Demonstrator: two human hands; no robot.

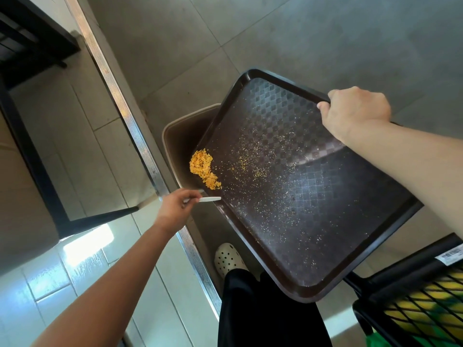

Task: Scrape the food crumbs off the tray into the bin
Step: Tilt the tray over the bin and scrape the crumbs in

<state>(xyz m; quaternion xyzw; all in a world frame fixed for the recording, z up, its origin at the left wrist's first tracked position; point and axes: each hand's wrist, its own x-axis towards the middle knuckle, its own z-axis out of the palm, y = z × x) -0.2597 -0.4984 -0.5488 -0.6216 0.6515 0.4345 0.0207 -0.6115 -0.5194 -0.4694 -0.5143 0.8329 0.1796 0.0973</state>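
Note:
A dark brown tray (pixel 308 216) is tilted over a beige bin (pixel 172 136), its lower left edge above the bin's opening. A pile of orange crumbs (pixel 203 170) sits against that lower edge, and fine crumbs are scattered across the rest of the tray. My right hand (pixel 355 108) grips the tray's upper right rim. My left hand (pixel 175 204) pinches a thin white scraper (pixel 209 199) whose tip touches the tray's rim just below the pile.
A metal floor strip (pixel 140 136) runs diagonally beside the bin. Dark furniture legs (pixel 32 161) stand at the left. A black mesh basket (pixel 421 304) holding yellow and green items is at the lower right. My white shoe (pixel 228 259) stands below the tray.

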